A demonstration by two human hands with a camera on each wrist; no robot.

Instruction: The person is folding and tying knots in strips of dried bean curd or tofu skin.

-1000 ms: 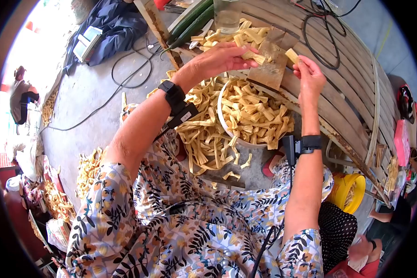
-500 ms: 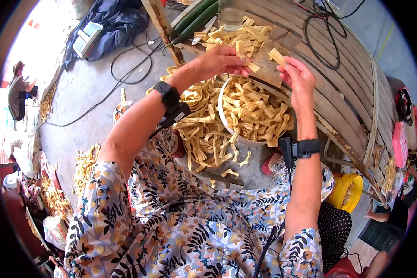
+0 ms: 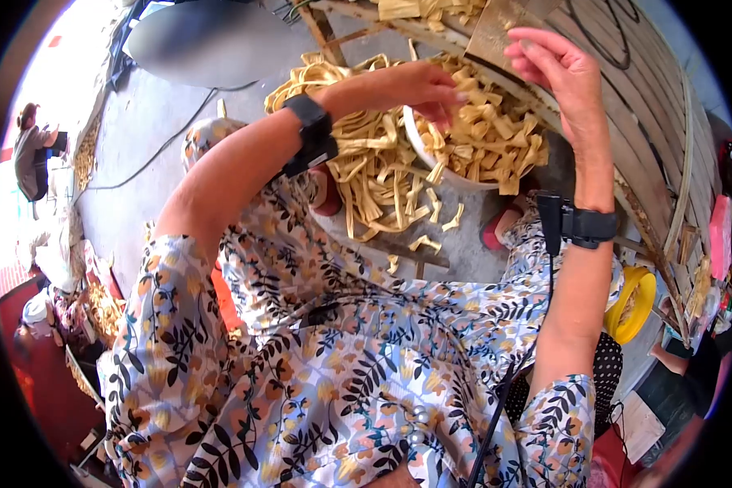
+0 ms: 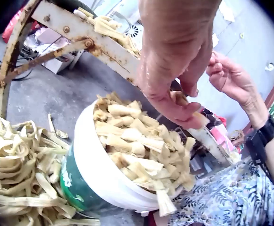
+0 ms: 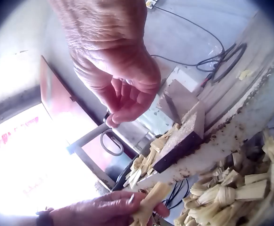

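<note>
My left hand reaches over a white bucket heaped with pale yellow knotted strips. In the right wrist view its fingers pinch one knotted strip, and the tip of that strip pokes out below the fingers in the left wrist view. To the right and higher up, my right hand is raised beside a small wooden board, fingers loosely bent. Nothing shows between the right hand's fingers. A pile of long loose strips lies left of the bucket.
A slatted wooden bench with a rusty metal frame stands beyond the bucket, more short strips on it. A yellow bucket stands at the right. A black cable crosses the floor; another person sits far left.
My left hand has come down over the bucket with its strip. The right hand, which held a strip earlier, is now empty. The head view has tilted downward.
</note>
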